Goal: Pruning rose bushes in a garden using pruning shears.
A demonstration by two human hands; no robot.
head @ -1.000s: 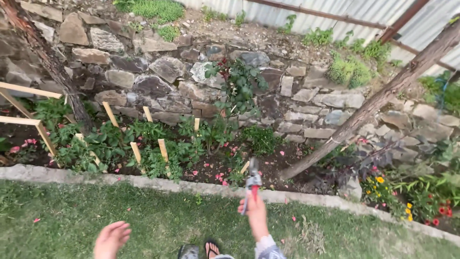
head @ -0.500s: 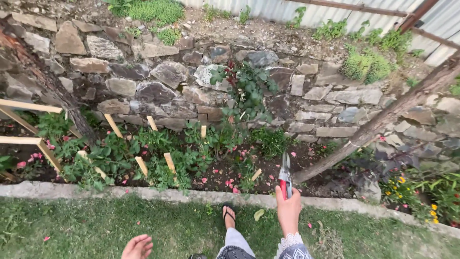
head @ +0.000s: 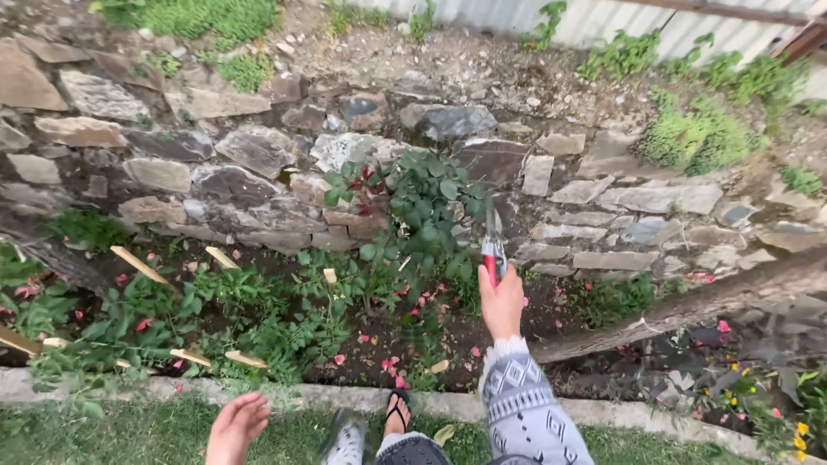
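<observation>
Above the fingers of the right hand (head: 502,303), the shears (head: 494,248) show dull grey metal blades and a glossy red plastic grip, while the sleeve (head: 525,400) below is soft patterned grey-and-white cloth. Beyond the fingertips, the wall (head: 233,164) is rough, matt stone, and the bush (head: 422,202) just left of the blades has smooth, slightly glossy leaves. Left of the open left hand (head: 233,426), pale bare-wood stakes (head: 138,264) look raw and unfinished over dark crumbly soil (head: 448,331).
</observation>
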